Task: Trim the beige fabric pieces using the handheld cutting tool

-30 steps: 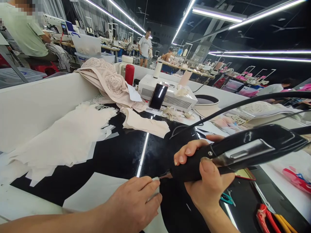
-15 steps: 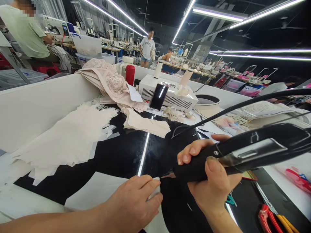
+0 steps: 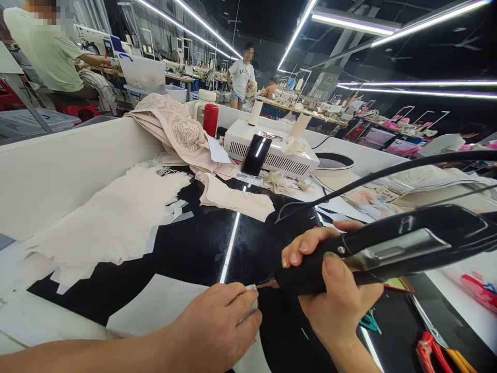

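Note:
Fingers of my left hand (image 3: 221,321) pinch the edge of a white piece (image 3: 163,303) that lies on the glossy black tabletop (image 3: 186,254). A small pale folded part shows between the thumb and fingers. My right hand (image 3: 334,285) is wrapped round a black handheld tool (image 3: 392,243) with a cable running off to the right. The tool's thin metal tip (image 3: 267,284) points left and reaches the pale part at my left fingertips; whether they touch is hard to tell.
Cream fabric pieces (image 3: 104,223) lie left, a beige strip (image 3: 235,197) ahead. Behind stand a phone (image 3: 256,154), a white vented box (image 3: 279,147) and a red bottle (image 3: 210,120). Red-handled scissors (image 3: 427,347) lie lower right. People (image 3: 241,77) are in the background.
The tool and my right hand have shifted slightly left and tilted a little. My left hand keeps its pinch. The standing person in the background has changed posture.

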Tool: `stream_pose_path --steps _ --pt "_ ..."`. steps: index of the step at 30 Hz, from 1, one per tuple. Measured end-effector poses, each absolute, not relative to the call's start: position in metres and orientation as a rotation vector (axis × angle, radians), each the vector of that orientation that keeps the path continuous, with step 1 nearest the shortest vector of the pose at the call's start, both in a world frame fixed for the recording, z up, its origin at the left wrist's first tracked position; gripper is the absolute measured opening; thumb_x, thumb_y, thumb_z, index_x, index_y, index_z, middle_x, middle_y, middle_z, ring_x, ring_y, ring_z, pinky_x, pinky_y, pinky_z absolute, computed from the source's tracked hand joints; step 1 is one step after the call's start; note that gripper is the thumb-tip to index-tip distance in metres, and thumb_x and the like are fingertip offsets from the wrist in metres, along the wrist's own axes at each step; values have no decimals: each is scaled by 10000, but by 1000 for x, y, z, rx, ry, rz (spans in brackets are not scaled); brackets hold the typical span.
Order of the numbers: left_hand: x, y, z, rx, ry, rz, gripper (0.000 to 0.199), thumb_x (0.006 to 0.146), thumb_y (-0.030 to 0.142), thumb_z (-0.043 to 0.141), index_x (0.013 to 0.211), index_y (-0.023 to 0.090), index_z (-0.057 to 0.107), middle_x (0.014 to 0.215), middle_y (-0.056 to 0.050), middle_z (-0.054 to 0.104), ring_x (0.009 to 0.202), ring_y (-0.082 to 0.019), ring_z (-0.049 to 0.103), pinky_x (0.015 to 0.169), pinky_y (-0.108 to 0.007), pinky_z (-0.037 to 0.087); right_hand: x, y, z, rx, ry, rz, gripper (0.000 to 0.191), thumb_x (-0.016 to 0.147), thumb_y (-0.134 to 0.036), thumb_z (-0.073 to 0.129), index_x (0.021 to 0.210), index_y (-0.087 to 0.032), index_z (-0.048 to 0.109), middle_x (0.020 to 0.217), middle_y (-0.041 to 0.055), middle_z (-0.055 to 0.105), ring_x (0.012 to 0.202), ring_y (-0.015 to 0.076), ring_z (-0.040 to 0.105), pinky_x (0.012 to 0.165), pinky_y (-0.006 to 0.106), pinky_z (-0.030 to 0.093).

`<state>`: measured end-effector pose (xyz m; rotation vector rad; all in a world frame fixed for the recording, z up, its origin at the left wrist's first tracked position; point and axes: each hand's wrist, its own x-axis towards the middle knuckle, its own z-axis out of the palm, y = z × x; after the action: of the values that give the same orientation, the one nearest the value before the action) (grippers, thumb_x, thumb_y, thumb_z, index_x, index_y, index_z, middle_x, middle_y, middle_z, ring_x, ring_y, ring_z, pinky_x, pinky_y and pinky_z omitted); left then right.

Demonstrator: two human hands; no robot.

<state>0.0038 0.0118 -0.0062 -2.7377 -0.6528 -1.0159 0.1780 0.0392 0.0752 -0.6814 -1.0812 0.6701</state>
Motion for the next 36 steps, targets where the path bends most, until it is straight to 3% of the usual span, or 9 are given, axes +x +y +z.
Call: stream_pose_path --steps 11,16,36 --pt "5 10 -9 -2684 -661 -1028 79 977 135 662 1035 130 715 1144 -82 770 984 -200 690 776 -301 545 175 40 76 -639 -1084 683 322 877 -323 785 1144 -284 609 769 -61 656 557 140 620 495 289 560" --pt "4 8 -11 -2709 -659 -958 162 942 147 712 1102 122 703 1188 -84 758 1008 -201 680 784 -304 530 173 39 76 -694 -1081 664 283 896 -301 756 1130 -292 598 766 -64 647 555 145 628 508 308 566" --pt "7 8 -16 -2683 -668 -1038 98 952 140 716 1044 111 702 1147 -82 769 1005 -208 691 773 -316 539 166 38 74 -625 -1093 719 298 895 -314 771 1148 -288 615 778 -50 654 574 141 603 510 293 556"
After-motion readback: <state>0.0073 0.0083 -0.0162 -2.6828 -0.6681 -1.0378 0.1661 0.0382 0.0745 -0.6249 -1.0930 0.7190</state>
